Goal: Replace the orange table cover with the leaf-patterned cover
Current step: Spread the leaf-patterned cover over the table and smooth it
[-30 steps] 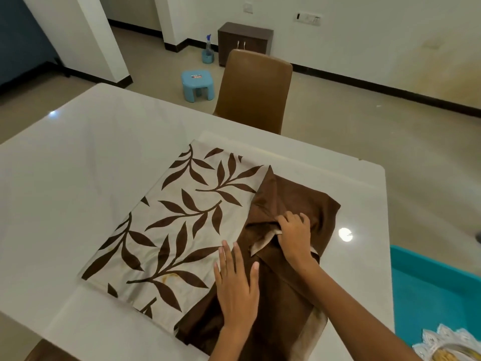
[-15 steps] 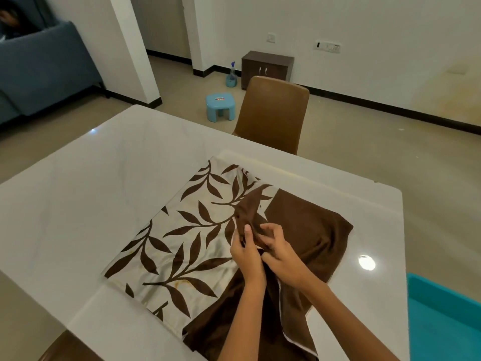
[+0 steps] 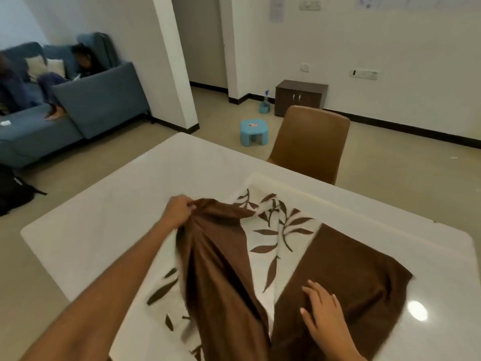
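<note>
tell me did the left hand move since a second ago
Yes. The left hand went from lying flat near the table's near edge to gripping the leaf-patterned cover farther out, toward the table's far left side.

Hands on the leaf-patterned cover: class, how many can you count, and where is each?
2. The left hand grips the leaf-patterned cover at a raised brown fold; the right hand rests flat on its brown part, nearer the camera.

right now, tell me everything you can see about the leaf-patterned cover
The leaf-patterned cover is soft cream cloth printed with dark brown leafy sprigs and plain brown panels. It lies partly unfolded and rumpled on the white table. The left hand grips a bunched brown edge, lifting it; the right hand rests flat on the other brown panel.
</note>
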The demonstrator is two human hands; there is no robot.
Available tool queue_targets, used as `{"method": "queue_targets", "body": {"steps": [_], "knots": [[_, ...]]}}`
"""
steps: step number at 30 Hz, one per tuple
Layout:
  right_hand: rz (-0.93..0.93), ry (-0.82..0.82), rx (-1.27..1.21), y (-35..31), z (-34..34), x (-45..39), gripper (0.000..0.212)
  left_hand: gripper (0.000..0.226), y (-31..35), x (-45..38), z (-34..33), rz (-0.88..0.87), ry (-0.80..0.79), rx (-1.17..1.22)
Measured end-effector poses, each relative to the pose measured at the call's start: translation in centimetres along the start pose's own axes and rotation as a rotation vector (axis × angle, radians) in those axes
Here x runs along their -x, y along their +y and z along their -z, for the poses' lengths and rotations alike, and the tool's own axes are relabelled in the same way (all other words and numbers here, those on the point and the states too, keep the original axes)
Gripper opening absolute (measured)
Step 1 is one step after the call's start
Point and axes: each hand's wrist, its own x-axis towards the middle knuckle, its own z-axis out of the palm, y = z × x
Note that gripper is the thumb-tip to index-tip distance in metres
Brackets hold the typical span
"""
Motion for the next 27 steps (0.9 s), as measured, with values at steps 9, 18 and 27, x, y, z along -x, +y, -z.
{"method": "queue_targets", "body": {"steps": [9, 18, 27], "knots": [[-0.241, -0.124, 0.216, -6.7, -4.0, -3.5, 0.066, 0.059, -2.3, -2.7, -3.1, -0.085, 0.433, -0.312], [-0.195, -0.019, 0.23, -4.6, -6.3, -4.1, 0.091, 0.079, -10.7, 3.8, -15.6, 0.064, -0.015, -0.233], [-0.11, 0.017, 0.299, -1.0, -5.7, -4.2, 0.069, 0.084, -16.8, -2.5, -13.4, -0.215, -0.076, -0.273]]}}
